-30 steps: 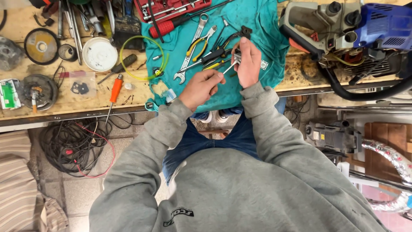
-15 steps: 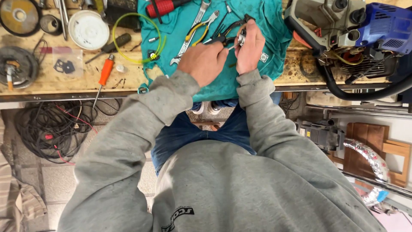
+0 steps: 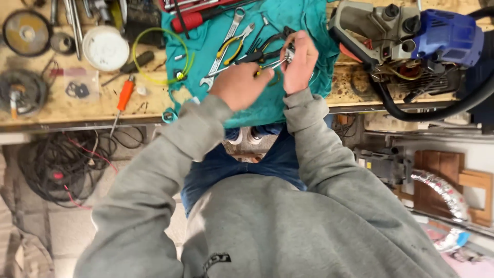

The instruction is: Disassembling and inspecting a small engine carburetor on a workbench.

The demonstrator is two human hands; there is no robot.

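Right hand (image 3: 300,62) is gripping a small metal part (image 3: 288,53) over the teal cloth (image 3: 303,20); left hand (image 3: 237,85) is closing on a slim tool (image 3: 267,65) (shaft running left to right), its tip meeting the part.

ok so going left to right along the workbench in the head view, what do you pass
grey grinding disc → white round lid → orange-handled screwdriver → yellow-green tube loop → left hand → right hand holding a small metal part → grey and blue power tool
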